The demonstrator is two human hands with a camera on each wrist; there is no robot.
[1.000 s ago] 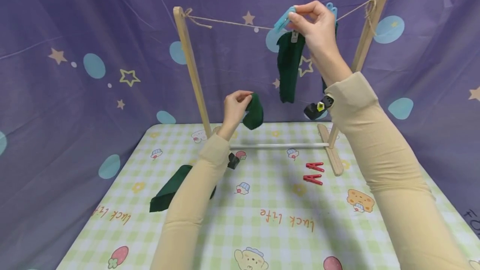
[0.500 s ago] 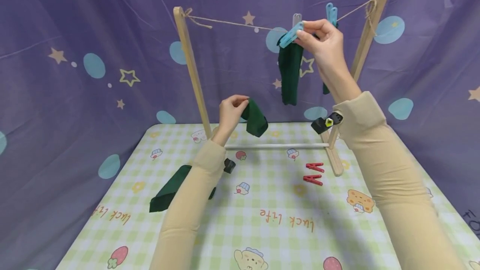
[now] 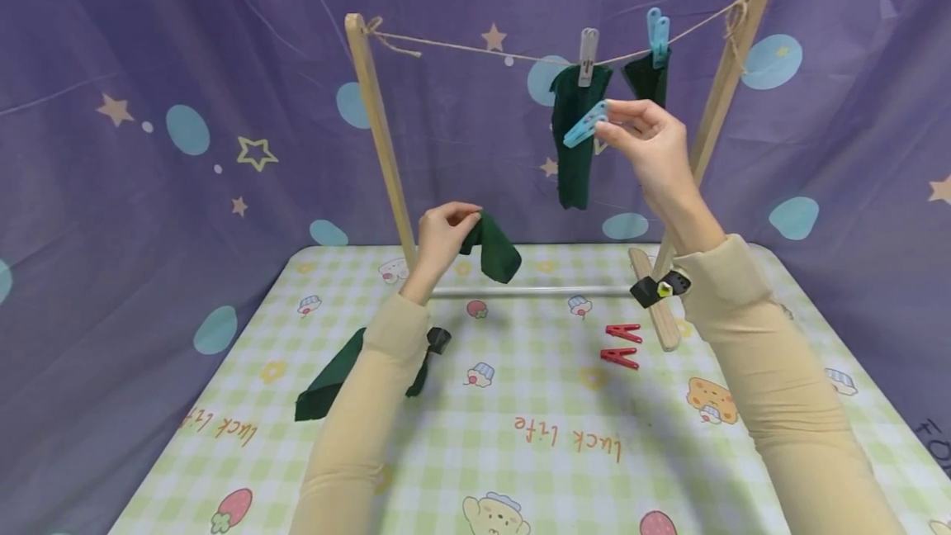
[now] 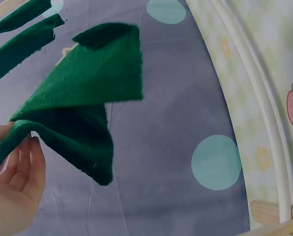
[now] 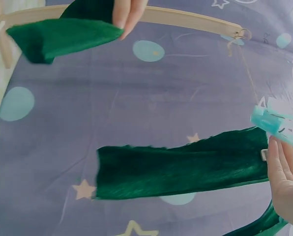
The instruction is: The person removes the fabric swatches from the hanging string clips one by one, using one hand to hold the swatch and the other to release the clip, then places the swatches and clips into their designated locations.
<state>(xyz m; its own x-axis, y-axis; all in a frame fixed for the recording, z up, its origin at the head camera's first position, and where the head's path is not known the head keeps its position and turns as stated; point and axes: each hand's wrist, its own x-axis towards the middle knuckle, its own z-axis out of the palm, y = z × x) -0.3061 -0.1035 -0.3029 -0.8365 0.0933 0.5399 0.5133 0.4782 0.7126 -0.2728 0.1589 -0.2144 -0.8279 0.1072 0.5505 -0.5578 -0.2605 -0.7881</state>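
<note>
Since the earlier frames, right hand (image 3: 657, 147) has dropped from the rack (image 3: 382, 139)'s line with its blue clothespin (image 3: 585, 125), and left hand (image 3: 443, 242) has shifted lower and toward the rack's left post with its loose cloth (image 3: 499, 254). Head view: right grip pinched, thumb against fingertips on one end of the blue clothespin, which sits below the rack's line, overlapping the green strip (image 3: 572, 168) hung there. Left grip also a pinch, on the loose cloth's upper edge; that cloth droops below the rack's line, between the posts. Clear clothespin (image 3: 588, 56) fixes the strip to the rack's line; nearer the rack's right post, a second blue clothespin (image 3: 658, 35) holds another green piece (image 3: 648, 79), partly behind the right hand. Table (image 3: 416, 477) under the rack: two red clothespins (image 3: 620, 357) beside the rack's right foot, folded green cloth (image 3: 332, 378) in front of its left post, part hidden by the sleeve. Left wrist view: thumb and fingers nip the loose cloth, rest hangs folded over; rack's crossbar well apart from it. Right wrist view: blue clothespin in the fingers near the strip's top at the rack's line, part of the hand cropped; loose cloth overlaps the rack's left post.
</note>
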